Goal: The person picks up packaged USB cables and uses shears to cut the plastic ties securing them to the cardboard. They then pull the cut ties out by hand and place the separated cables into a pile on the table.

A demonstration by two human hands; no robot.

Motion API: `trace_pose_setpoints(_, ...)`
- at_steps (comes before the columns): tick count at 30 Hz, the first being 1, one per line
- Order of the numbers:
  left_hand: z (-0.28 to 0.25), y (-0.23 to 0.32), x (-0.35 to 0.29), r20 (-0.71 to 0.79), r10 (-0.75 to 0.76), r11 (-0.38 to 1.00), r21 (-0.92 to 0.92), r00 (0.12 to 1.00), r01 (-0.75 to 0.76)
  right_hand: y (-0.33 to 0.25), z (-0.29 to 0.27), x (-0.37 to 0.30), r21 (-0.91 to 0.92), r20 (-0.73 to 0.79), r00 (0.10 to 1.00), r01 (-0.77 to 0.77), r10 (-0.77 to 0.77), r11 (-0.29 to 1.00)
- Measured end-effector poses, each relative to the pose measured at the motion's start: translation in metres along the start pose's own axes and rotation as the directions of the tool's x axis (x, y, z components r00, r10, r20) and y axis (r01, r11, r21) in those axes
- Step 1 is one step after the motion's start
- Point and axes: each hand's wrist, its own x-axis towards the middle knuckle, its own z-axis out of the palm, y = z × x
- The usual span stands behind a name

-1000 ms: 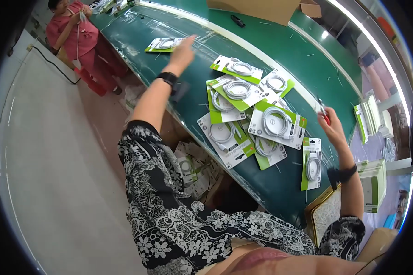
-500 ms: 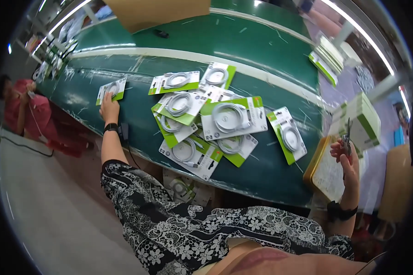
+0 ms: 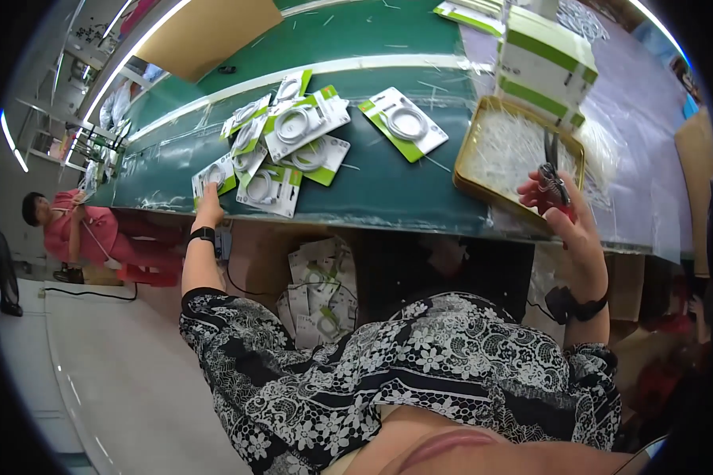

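Note:
My left hand (image 3: 208,206) is closed on the near edge of a carded cable (image 3: 215,176), a green-and-white card with a coiled white cable, at the left side of a pile. More cards of the same kind (image 3: 297,125) overlap in that pile on the green table (image 3: 364,190). One single carded cable (image 3: 406,124) lies to the right of them. My right hand (image 3: 572,218) holds red-handled snips (image 3: 552,170), blades pointing away from me, above the near right part of a yellow-rimmed tray (image 3: 461,176). Thin whitish strips fill the tray.
Green-and-white boxes (image 3: 547,59) stand just behind the tray. A large brown cardboard piece (image 3: 206,36) is at the far left. Under the table edge, a carton holds more carded cables (image 3: 321,289). A person in red (image 3: 107,237) is at the left.
My view has swung to the right. My left hand has brought its carded cable from apart on the left up against the pile. The snips are now over the tray.

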Motion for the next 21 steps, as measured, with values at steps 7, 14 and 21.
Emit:
trace_pose_setpoints(7,0.083,0.005,-0.028,-0.066,-0.109,0.989,0.095,0.992,0.115,0.028,0.013,0.001,-0.019,0.141,0.989,-0.045,0.047,0.999)
trace_pose_setpoints(14,0.023,0.014,-0.031,0.07,-0.455,0.345,-0.905,0.888,0.248,0.048,0.032,-0.008,-0.085,0.016,0.999,-0.041,0.042,0.996)
trace_pose_setpoints(21,-0.073,0.179,-0.115,-0.107,-0.134,-0.431,-0.889,0.985,-0.156,0.085,0.01,-0.024,0.133,0.041,0.998,-0.043,0.038,0.99)
